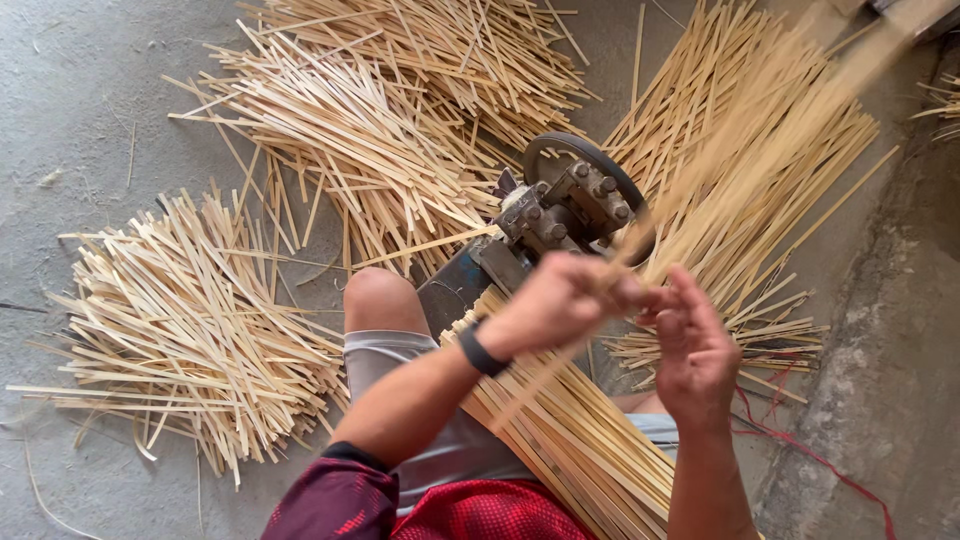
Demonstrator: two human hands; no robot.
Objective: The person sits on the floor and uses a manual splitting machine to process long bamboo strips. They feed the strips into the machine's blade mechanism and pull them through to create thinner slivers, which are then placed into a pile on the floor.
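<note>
- A loose heap of bamboo slivers (180,330) is lying on the floor (70,90) at nine o'clock, where a foot could be slipping on it.
- The left hand (555,305) is closing its fingers around a long bamboo strip (760,130), blurred and running toward one o'clock; it may be whipping or splintering.
- The right hand (695,355), fingers loosely curled, is touching the same strip just below the metal splitting machine (565,205), so the fingers risk being drawn in.

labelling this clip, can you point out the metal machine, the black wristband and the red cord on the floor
metal machine (565,205), head view, on the bolted grey block beside the wheel
black wristband (484,352), head view, on the band's middle at the left wrist
red cord (800,452), head view, on its stretch along the concrete at right
</note>
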